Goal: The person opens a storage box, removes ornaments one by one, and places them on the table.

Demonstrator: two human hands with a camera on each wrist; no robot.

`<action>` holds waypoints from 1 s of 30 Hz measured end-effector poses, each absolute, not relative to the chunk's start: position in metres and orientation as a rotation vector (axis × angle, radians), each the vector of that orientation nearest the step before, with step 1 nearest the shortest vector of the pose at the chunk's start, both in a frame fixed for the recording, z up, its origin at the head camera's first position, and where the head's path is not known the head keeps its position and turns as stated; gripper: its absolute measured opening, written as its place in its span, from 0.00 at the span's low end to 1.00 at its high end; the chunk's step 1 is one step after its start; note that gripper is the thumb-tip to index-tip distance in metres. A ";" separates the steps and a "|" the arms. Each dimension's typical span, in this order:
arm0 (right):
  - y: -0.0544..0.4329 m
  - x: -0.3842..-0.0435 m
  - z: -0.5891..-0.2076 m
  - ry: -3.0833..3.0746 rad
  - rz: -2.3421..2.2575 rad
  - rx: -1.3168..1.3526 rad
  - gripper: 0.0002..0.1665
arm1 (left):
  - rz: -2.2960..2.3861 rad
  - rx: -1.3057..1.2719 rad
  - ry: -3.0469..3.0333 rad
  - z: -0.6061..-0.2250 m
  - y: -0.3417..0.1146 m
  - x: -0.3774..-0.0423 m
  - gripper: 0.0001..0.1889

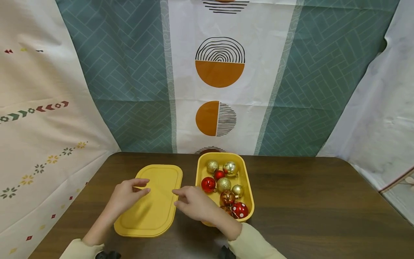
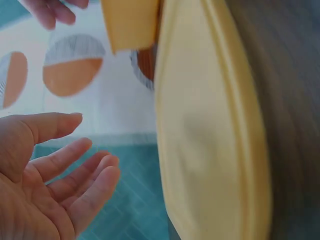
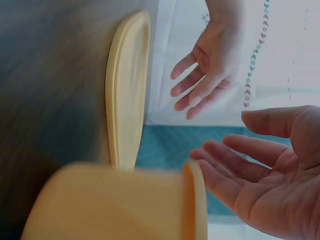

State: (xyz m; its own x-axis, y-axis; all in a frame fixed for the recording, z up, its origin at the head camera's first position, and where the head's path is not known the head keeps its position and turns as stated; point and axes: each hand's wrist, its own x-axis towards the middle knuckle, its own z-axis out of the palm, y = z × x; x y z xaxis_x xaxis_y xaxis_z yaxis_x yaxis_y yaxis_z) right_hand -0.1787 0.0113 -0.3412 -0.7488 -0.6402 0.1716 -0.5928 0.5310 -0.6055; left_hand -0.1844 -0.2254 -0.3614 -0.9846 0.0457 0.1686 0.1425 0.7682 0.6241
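Note:
A flat yellow lid [image 1: 158, 201] lies on the table, left of a yellow box [image 1: 248, 190]. Above the lid's left side hovers my left hand [image 1: 125, 194], fingers loosely bent and nothing in them. My right hand [image 1: 197, 203] hangs in the air between the lid and the box, also holding nothing. Inside the box are several Christmas baubles: shiny red [image 1: 208, 184], gold [image 1: 230, 168], copper [image 1: 227, 197] and a red one with white dots [image 1: 239, 210]. In the left wrist view the left hand [image 2: 65, 180] is apart from the lid [image 2: 205, 125].
The dark wooden table [image 1: 300, 201] extends to the right of the box. A patterned cloth [image 1: 129, 72] hangs behind the table's back edge, and a white cloth [image 1: 38, 144] hangs along the left side.

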 end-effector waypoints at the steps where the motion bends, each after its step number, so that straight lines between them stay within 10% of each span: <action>1: 0.017 -0.180 -0.340 2.677 -1.033 -1.090 0.21 | -1.023 -0.162 -2.802 -0.360 -0.220 -0.185 0.18; 30: 0.143 -0.214 -0.362 2.806 -0.984 -1.006 0.20 | -1.558 -0.316 -2.628 -0.376 -0.103 -0.198 0.19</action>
State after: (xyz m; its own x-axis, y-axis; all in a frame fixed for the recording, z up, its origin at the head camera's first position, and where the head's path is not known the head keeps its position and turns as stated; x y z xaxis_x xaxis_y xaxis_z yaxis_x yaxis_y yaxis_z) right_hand -0.2143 0.1434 -0.3618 -0.7944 -0.5738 0.1991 -0.5725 0.5980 -0.5609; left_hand -0.1981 -0.1028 -0.3755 -0.9763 0.1405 0.1645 0.2117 0.4647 0.8598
